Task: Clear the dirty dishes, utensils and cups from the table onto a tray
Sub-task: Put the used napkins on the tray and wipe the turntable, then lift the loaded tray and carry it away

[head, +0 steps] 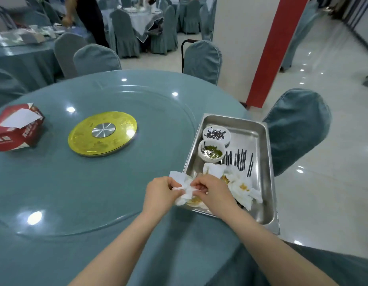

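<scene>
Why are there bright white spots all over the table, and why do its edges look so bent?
Head view: the spots are ceiling lights mirrored in the glass turntable; more glare streaks the metal tray and the polished floor; the wide-angle lens bows the table rim and the red pillar; the far chairs look soft and slightly blurred.

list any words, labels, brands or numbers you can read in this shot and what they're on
Nothing here reads clearly.
Red tissue box: white characters on its side and front, too blurred to read.
Gold disc at the table's middle: faint embossed pattern, possibly characters, not legible.
Steel tray, its bowls and chopsticks: no text visible.
</scene>
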Demonstrator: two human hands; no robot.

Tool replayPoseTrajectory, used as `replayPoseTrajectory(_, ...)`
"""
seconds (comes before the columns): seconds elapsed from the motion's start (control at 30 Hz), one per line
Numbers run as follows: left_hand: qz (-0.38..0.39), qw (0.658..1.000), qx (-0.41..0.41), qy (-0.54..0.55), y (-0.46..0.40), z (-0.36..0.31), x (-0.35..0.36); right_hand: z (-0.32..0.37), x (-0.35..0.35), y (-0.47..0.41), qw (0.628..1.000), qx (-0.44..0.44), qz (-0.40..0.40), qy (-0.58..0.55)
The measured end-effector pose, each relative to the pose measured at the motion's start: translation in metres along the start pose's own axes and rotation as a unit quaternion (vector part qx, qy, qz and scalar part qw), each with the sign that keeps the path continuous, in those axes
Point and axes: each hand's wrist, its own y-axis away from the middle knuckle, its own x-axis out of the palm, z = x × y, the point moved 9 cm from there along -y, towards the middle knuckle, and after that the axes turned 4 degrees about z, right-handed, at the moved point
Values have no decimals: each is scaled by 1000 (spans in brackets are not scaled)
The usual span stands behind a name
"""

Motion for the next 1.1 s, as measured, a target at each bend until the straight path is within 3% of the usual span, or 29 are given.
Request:
replayPoseTrajectory(0.23,34,992,-9,119,9,-33,62,-87,-42,33,996,70,-44,19)
replayPoseTrajectory(0.33,26,992,-11,123,16,-38,61,-121,-63,39,988,132,-73,41)
replayPoseTrajectory(0.47,0,992,-3,130,26,-48,45,-133,-78,39,983,162,-55,72)
replayPoseTrajectory(0.63,-28,985,32,170,51,-72,11,-85,-91,41,992,103,-41,60)
replayPoseTrajectory(0.97,-70,960,120,243,148,-115,-90,77,-125,80,995,-30,-96,4)
replayPoseTrajectory(1.1,-101,948,146,263,190,-127,-119,120,-136,104,990,-53,-109,-73)
